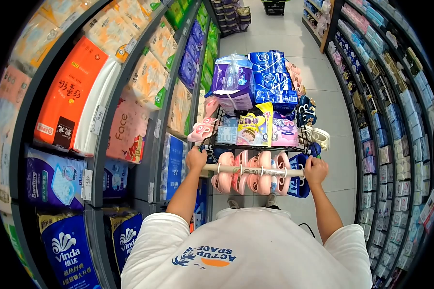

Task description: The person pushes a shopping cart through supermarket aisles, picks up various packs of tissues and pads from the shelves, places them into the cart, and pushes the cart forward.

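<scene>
Head view, center of the frame: your left hand (pixel 196 159) and right hand (pixel 317 171) are closed around opposite ends of the pale bar handle (pixel 270 171) of a black wire-mesh cart (pixel 260 148). Its basket contains, at the front, a yellow plastic pouch (pixel 255 126) between a light-blue pack (pixel 226 135) and a pink-purple pack (pixel 285 130); behind rise a purple-and-white wrapped bundle (pixel 234 79) and glossy blue packs (pixel 273 79). Pink rubber clogs (pixel 259 164) hang at the handle.

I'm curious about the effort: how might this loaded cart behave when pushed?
The cart probably pushes somewhat heavily, being piled full. The purple pack and blue packs stand above its rim, so might shift on turns. The pink slippers along the handle may swing.
</scene>
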{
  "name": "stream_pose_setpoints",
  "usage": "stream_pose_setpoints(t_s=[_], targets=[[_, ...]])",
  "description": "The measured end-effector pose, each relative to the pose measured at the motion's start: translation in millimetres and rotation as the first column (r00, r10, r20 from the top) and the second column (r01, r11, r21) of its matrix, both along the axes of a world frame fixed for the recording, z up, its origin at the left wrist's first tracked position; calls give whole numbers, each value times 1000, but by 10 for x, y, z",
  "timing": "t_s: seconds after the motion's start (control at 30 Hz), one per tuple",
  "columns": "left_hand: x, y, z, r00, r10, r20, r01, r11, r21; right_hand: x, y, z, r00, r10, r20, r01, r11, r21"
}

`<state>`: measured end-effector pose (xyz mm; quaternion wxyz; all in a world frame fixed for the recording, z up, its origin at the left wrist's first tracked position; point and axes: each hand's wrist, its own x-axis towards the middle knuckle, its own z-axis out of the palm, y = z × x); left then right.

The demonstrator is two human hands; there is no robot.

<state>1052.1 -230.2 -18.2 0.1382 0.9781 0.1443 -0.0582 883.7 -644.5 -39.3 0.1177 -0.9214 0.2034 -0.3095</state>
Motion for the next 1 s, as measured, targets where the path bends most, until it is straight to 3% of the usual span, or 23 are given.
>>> stream_pose_setpoints(t_s=[0.63,0.77,0.83,0.9,1.0], targets=[[119,-67,-70,995,17,101,-18,1000,13,89,-69,-19,1000,-2,7,2,1000,19],[44,-202,-16,1000,-2,28,0,998,69,66,-229,-171,999,27,24,-28,999,46],[-17,-283,16,1000,20,21,-20,999,-34,87,-379,-241,998,62,1,-62,998,30],[-137,-360,-87,986,-17,168,40,991,-129,29,-510,-173,996,74,-50,-73,997,8],[-295,-462,-181,939,-99,328,152,978,-140,-8,-616,-111,996,60,-72,-54,995,84]])
